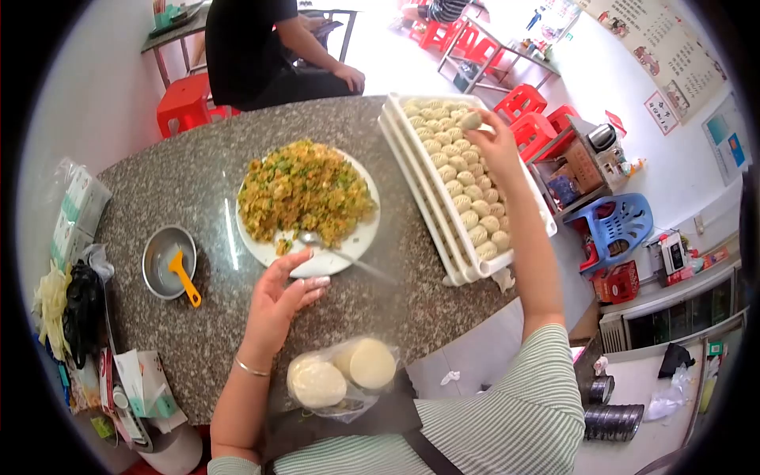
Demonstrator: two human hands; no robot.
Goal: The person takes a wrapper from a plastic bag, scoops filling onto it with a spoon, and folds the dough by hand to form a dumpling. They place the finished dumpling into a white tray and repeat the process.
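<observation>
My right hand (497,145) reaches over the white tray (412,166) and pinches a folded dumpling (470,120) at its far end, among several rows of dumplings (467,206). My left hand (279,299) hovers open, palm up, at the near rim of the white plate (358,241), which is heaped with yellow-green filling (304,191). A metal spoon (348,255) lies on the plate's rim just past my left fingers. Two stacks of round wrappers in a plastic bag (342,372) rest by my chest.
A small metal bowl (162,261) with a yellow-handled scraper (185,279) sits left on the round granite table (158,182). Tissue packs, bags and clutter line the left edge. A person in black (261,47) sits across. Red stools and a blue chair (617,226) stand right.
</observation>
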